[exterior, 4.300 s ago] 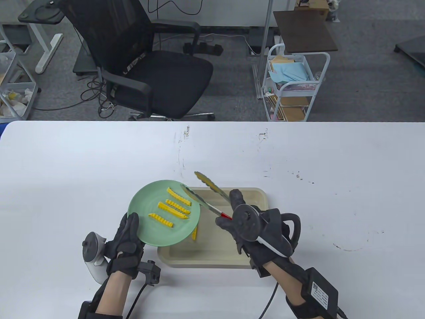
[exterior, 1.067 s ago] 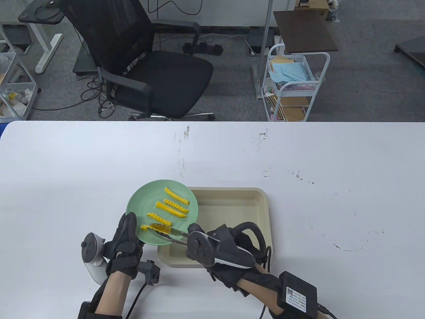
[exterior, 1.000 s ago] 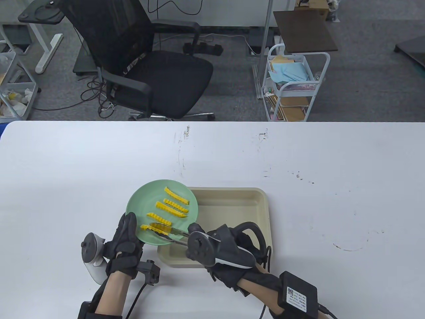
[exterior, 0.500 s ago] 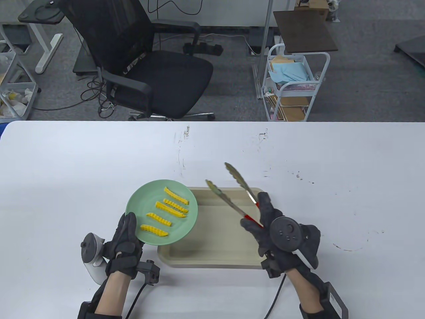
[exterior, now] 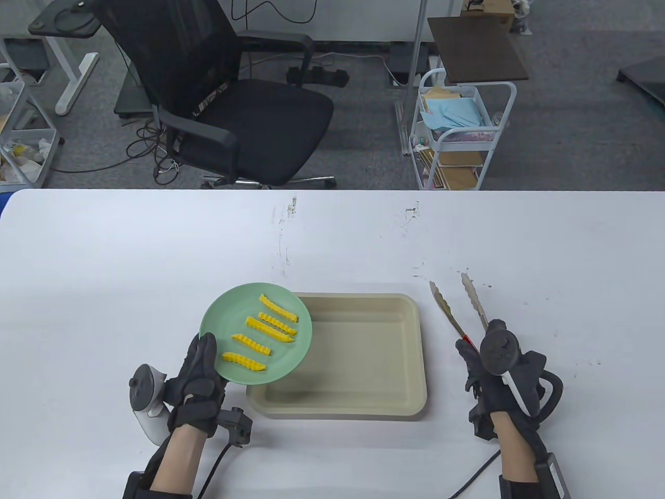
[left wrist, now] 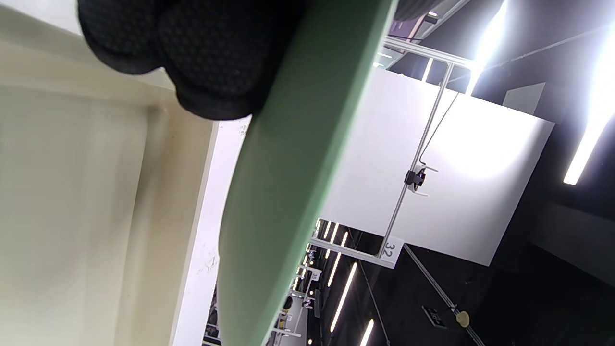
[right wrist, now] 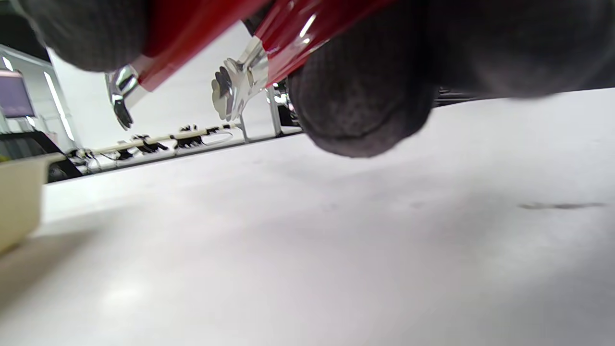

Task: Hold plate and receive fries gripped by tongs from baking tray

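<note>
1. A white bench [exterior: 130,270] fills the near half of the scene, with a black office chair [exterior: 228,99] and a small white cart [exterior: 457,135] on the floor beyond its far edge.
2. The left hand [exterior: 197,382], in a black glove, grips the near-left rim of a round green plate [exterior: 228,317], thumb on top and fingers [left wrist: 211,62] pressed under it.
3. The plate overlaps the far-left corner of a shallow beige tray [exterior: 363,374] that sits on the bench.
4. Five yellow crinkle-cut fries [exterior: 270,327] lie on the plate, side by side and roughly parallel, slanting from far left to near right.
5. No fries are visible in the tray.
6. The right hand [exterior: 499,374], also gloved, holds metal tongs [exterior: 460,312] by their red handle end, over the bench just right of the tray.
7. The tongs point away toward the far side; their two tips are spread apart and hold nothing.
</note>
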